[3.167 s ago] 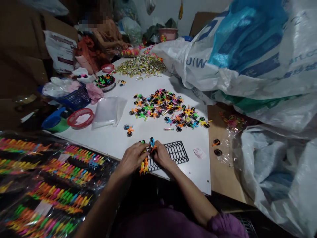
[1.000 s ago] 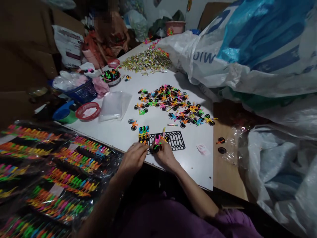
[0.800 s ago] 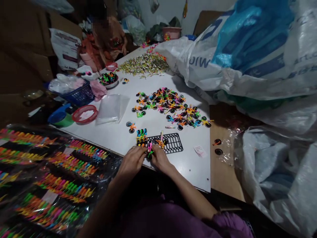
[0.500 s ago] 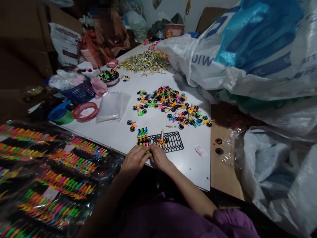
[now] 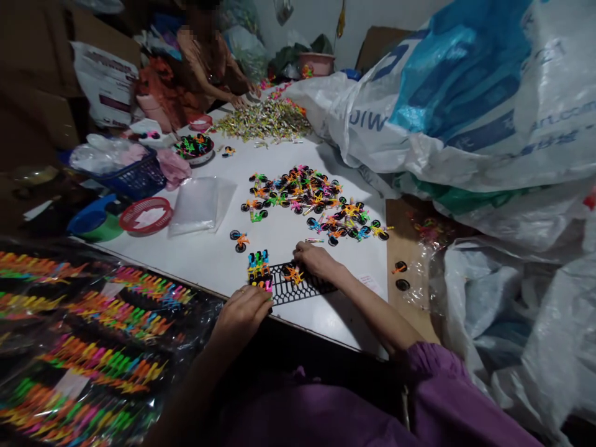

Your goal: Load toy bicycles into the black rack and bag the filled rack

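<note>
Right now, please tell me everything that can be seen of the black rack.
The rack is a flat, oblong black grid with slots, apparently plastic. It lies near the front edge of the white table. Toy bikes are packed side by side on its left end; an orange bike lies near its middle. The left hand covers its near left corner; the right forearm hides part of its right end.

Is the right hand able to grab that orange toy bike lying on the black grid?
Probably yes: the right hand is close beside the orange toy bike, and nothing covers it. I can't tell if that hand's free.
</note>
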Demonstrator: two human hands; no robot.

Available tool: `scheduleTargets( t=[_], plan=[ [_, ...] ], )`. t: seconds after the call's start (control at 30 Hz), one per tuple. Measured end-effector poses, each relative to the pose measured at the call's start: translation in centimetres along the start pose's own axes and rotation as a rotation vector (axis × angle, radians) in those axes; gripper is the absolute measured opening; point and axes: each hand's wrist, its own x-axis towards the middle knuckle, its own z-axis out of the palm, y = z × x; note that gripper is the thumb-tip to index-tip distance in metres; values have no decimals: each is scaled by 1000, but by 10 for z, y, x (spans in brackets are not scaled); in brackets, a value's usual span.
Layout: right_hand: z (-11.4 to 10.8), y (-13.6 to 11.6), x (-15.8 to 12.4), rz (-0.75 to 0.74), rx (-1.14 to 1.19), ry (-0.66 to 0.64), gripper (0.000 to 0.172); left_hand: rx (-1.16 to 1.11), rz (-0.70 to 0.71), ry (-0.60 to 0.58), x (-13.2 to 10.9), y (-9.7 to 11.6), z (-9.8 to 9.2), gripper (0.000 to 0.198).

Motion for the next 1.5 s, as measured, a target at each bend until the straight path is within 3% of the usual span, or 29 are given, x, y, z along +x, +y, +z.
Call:
scheduleTargets(
  t=[0.13, 0.23, 0.33, 0.5, 0.57, 0.73, 1.03, 1.3, 1.5],
  plan=[
    [3, 4, -13, 28, 73, 143, 13, -42, -161, 201, 25, -6, -11, 16],
    [8, -6, -20, 102, 293, 255, 12, 9, -172, 62, 46, -18, -5, 19],
    [24, -26, -15, 182, 564, 271, 14, 18, -153, -118, 54, -26, 9, 18],
    [52, -52, 5, 234, 783, 329, 20, -2, -180, -116, 49, -28, 17, 19],
    [57, -57, 12, 194, 759, 365, 24, -21, -185, -134, 50, -28, 14, 19],
    [61, -62, 17, 140, 577, 312, 29, -88, -234, -178, 54, -29, 8, 22],
    [47, -63, 12, 163, 438, 158, 32, -187, -263, -217, 54, -27, 3, 27],
    [62, -66, 14, 108, 368, 224, 27, -18, -267, -118, 51, -12, 16, 24],
    [74, -69, 8, 90, 343, 277, 17, 45, -144, -89, 43, -15, 22, 25]
  ],
)
